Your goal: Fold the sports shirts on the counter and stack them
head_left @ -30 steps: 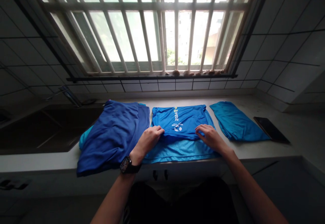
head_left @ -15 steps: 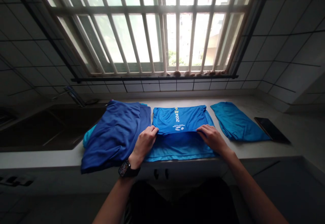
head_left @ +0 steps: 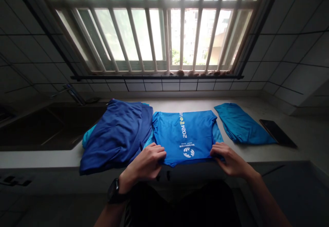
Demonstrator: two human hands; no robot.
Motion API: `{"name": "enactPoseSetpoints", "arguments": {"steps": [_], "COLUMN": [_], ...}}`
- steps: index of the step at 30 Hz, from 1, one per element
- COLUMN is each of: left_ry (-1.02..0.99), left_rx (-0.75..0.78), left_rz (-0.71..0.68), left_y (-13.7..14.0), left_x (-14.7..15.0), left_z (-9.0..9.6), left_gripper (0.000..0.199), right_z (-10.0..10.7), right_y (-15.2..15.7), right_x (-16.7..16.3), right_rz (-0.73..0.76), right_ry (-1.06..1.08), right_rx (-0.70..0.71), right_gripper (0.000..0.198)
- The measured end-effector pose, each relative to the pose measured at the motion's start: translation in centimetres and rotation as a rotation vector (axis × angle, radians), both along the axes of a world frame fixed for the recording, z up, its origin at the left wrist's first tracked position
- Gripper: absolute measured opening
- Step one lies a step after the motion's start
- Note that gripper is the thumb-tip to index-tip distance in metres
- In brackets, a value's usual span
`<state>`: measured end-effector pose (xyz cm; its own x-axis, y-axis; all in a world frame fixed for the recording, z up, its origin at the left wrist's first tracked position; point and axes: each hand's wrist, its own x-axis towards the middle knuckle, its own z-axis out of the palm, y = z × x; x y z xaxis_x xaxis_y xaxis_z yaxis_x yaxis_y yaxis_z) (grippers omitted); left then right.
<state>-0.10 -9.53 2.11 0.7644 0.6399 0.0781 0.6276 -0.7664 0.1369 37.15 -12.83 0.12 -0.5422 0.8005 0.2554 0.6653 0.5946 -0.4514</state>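
A bright blue T-shirt (head_left: 197, 131), printed with "2024" and a white round logo, lies folded over on the counter right in front of me. Its near edge reaches the front of the counter. My left hand (head_left: 147, 160), with a dark watch on the wrist, pinches the near left corner of the shirt. The near right corner is gripped by my right hand (head_left: 228, 158). Left of the shirt is a heap of dark blue clothing (head_left: 118, 134), with lighter teal cloth (head_left: 88, 136) showing under it. A folded teal garment (head_left: 243, 126) rests to the right.
A dark phone (head_left: 279, 134) lies beside the teal garment. At the left are a dark sink (head_left: 51, 127) and a metal faucet (head_left: 74, 95). Behind the counter (head_left: 203, 103) is a barred window (head_left: 154, 35), with small brown lumps (head_left: 180, 73) along its sill.
Both hands have drawn the upper layer of the shirt toward me, to the counter's front edge. More of the print now shows, and the lighter blue layer is mostly covered.
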Motion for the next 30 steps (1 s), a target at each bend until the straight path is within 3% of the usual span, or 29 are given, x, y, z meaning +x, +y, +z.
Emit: {"name": "enactPoseSetpoints", "arguments": {"steps": [3, 5, 7, 10, 12, 14, 18, 24, 28, 30], "left_ry": [-0.046, -0.078, -0.102, -0.065, -0.021, -0.012, -0.034, -0.063, -0.061, -0.058], "left_rx": [-0.101, -0.104, -0.041, 0.055, 0.079, 0.098, 0.109, 0.094, 0.068, 0.052], "left_rz": [-0.001, 0.049, 0.133, 0.258, 0.315, 0.342, 0.359, 0.352, 0.397, 0.407], "left_y": [0.0, 0.5, 1.5, 3.3, 4.1, 4.5, 4.6, 4.7, 4.8, 4.8], "left_x": [0.0, 0.2, 0.6, 1.4, 1.7, 1.7, 1.3, 1.2, 1.5, 1.7], "left_z": [0.9, 0.9, 0.0, -2.6, -4.4, -5.8, -6.7, -6.6, -6.6, -6.5], "left_gripper": [0.006, 0.011, 0.021, 0.040, 0.049, 0.052, 0.054, 0.054, 0.053, 0.052], "right_z": [1.0, 0.9, 0.0, -2.1, -3.4, -4.2, -4.2, -2.6, -2.2, -2.5], "right_y": [0.0, 0.6, 1.6, 3.3, 4.3, 5.3, 7.6, 10.4, 11.2, 11.5], "right_x": [0.2, 0.2, 0.2, 0.4, 0.8, 1.2, 1.3, -0.4, -1.2, -1.1], "right_rz": [0.027, -0.021, -0.177, -0.537, -0.727, -0.813, -0.774, -0.713, -0.563, -0.558], "right_ry": [-0.013, 0.022, 0.069, 0.024, -0.058, -0.117, -0.132, 0.064, 0.213, 0.221], "right_rx": [-0.100, -0.109, -0.023, 0.132, 0.163, 0.162, 0.086, -0.130, -0.278, -0.319], "right_gripper": [0.016, 0.022, 0.028, 0.032, 0.032, 0.028, 0.024, 0.044, 0.036, 0.032]}}
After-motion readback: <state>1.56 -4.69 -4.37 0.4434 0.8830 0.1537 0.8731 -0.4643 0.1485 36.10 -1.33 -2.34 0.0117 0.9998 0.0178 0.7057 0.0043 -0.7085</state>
